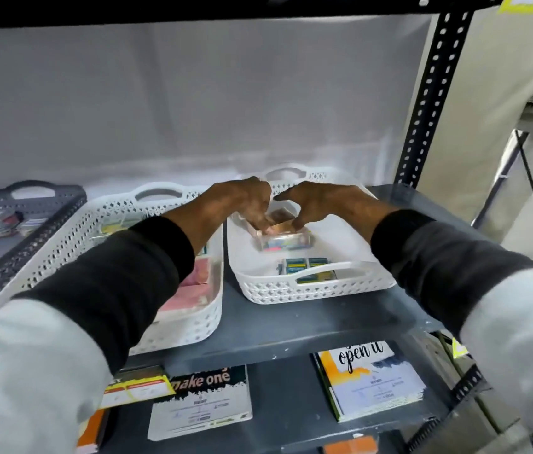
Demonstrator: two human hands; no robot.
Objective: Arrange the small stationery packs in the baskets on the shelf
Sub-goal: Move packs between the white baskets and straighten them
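Observation:
Two white lattice baskets stand side by side on the grey shelf. Over the right basket (pixel 317 286) my left hand (pixel 242 199) and my right hand (pixel 314 204) meet, both with fingers closed on a small clear pack (pixel 283 239) of colourful stationery that rests near the basket's middle. Small green-and-yellow packs (pixel 306 267) lie at this basket's front, behind its handle. The left basket (pixel 71 244) holds pink packs (pixel 193 283), mostly hidden under my left forearm.
A dark grey basket (pixel 19 204) with more packs sits at the far left. A perforated black upright (pixel 428 93) frames the shelf's right side. On the lower shelf lie printed notebooks (pixel 376 381) and card packs (pixel 199 404).

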